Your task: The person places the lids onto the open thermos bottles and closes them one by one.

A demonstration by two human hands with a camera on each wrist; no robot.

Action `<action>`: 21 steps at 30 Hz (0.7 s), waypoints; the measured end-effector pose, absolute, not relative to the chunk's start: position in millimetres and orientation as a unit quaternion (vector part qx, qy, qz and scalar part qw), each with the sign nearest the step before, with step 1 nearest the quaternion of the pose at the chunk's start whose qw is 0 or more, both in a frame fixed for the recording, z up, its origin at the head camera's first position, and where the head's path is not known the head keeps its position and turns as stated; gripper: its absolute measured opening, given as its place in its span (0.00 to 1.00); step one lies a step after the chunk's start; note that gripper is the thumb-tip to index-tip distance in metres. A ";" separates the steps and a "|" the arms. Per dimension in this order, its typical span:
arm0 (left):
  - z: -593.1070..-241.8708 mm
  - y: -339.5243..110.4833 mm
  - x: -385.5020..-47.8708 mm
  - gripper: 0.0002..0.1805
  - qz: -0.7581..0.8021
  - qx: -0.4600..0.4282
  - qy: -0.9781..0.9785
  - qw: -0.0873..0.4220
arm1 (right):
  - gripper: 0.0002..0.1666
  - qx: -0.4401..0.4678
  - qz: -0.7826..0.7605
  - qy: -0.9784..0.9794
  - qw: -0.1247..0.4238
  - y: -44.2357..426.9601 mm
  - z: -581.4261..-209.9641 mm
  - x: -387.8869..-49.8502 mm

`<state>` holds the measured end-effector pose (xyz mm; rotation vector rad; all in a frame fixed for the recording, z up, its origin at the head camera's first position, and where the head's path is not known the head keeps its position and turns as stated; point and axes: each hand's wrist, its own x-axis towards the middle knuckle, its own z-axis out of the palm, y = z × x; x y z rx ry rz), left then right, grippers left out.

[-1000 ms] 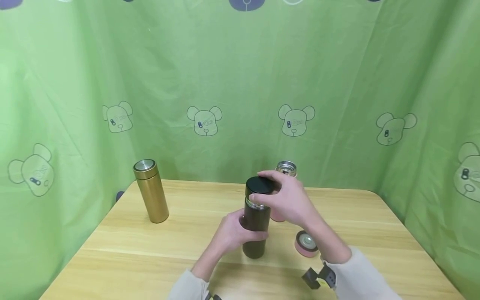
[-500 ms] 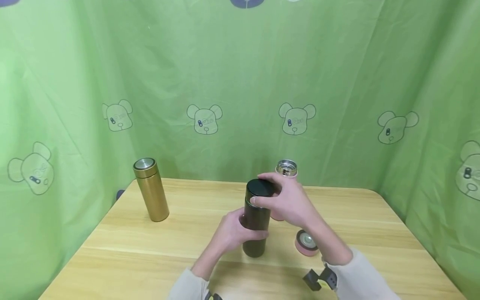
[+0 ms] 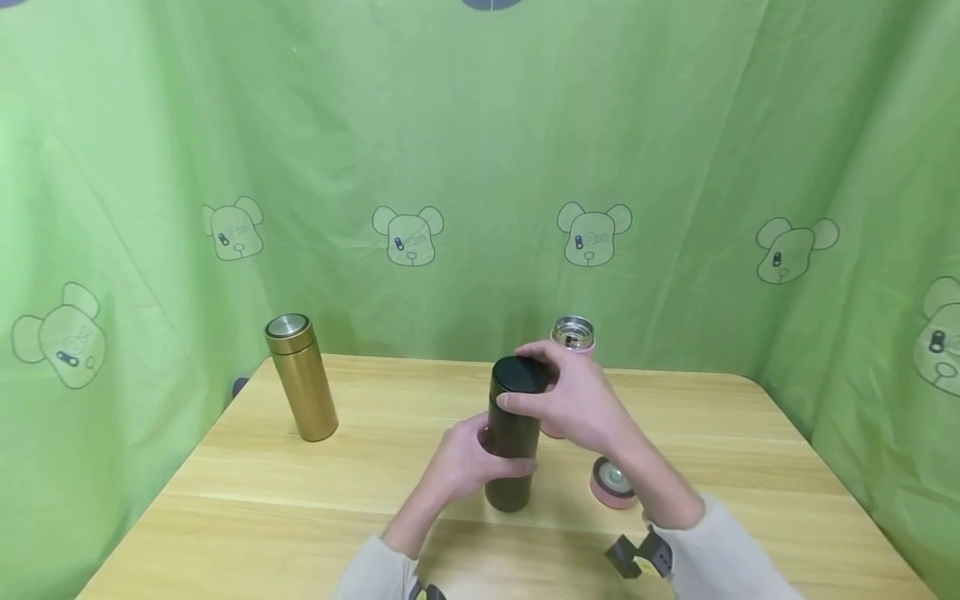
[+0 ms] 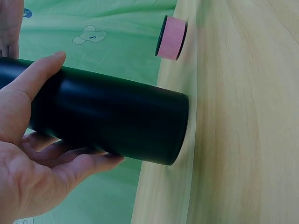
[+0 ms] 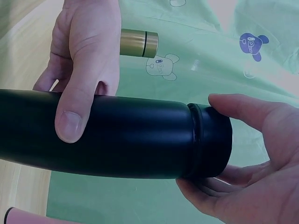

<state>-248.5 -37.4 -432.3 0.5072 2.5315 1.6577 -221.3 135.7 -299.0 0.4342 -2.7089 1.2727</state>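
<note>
A black bottle [image 3: 513,450] stands upright near the middle of the table. Around its body the left hand [image 3: 468,462] is wrapped, thumb across the front; the left wrist view shows the bottle's dark side [image 4: 117,116] within that hand [image 4: 42,154]. The right hand [image 3: 573,396] grips the black lid [image 3: 519,375] from the right, thumb on the near side. In the right wrist view the lid [image 5: 215,140] sits on the bottle's end with a thin seam between them, fingers of the right hand [image 5: 261,154] around it.
A closed gold bottle [image 3: 303,383] stands at the left of the table [image 3: 360,500]. Behind the right hand is a pink bottle with a bare steel mouth [image 3: 573,332], and a pink lid [image 3: 612,483] lies right of the black bottle. Green curtain [image 3: 480,167] surrounds the table's back and sides.
The black lid has come down onto the bottle; the steel neck seen a second ago is now covered. Both hands keep their grips, with the right hand's fingers slightly shifted.
</note>
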 end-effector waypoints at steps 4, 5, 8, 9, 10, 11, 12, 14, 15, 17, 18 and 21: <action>-432.1 -37.6 -249.5 0.29 0.536 0.165 0.827 0.035 | 0.39 0.138 0.417 -0.896 0.062 134.2 -298.6 -221.5; -432.0 -37.6 -249.6 0.29 0.535 0.165 0.828 0.034 | 0.39 0.137 0.414 -0.898 0.063 134.1 -298.5 -221.6; -431.5 -37.3 -249.3 0.29 0.532 0.165 0.830 0.034 | 0.39 0.136 0.406 -0.901 0.068 134.2 -298.3 -221.4; -431.3 -37.0 -249.1 0.29 0.532 0.165 0.830 0.033 | 0.39 0.136 0.403 -0.902 0.069 134.2 -298.2 -221.3; -431.0 -36.9 -248.8 0.29 0.531 0.166 0.830 0.032 | 0.39 0.136 0.401 -0.903 0.070 134.3 -298.0 -221.1; -430.9 -36.7 -248.6 0.29 0.531 0.166 0.830 0.032 | 0.39 0.136 0.400 -0.904 0.070 134.4 -297.7 -221.0; -430.8 -36.5 -248.5 0.29 0.531 0.166 0.830 0.033 | 0.40 0.137 0.400 -0.904 0.069 134.6 -297.4 -220.9; -430.5 -36.3 -248.3 0.29 0.531 0.166 0.831 0.033 | 0.40 0.138 0.401 -0.903 0.066 135.0 -296.6 -220.7; -430.4 -36.3 -248.2 0.29 0.530 0.166 0.831 0.033 | 0.40 0.139 0.403 -0.902 0.064 135.3 -296.0 -220.7; -430.1 -36.4 -248.0 0.29 0.529 0.165 0.832 0.033 | 0.40 0.140 0.408 -0.900 0.059 135.6 -294.9 -220.7; -429.8 -36.5 -248.0 0.29 0.528 0.165 0.832 0.032 | 0.40 0.140 0.410 -0.899 0.056 135.8 -294.3 -220.6; -429.4 -36.3 -247.8 0.29 0.526 0.163 0.834 0.034 | 0.41 0.140 0.415 -0.897 0.052 136.0 -292.8 -220.4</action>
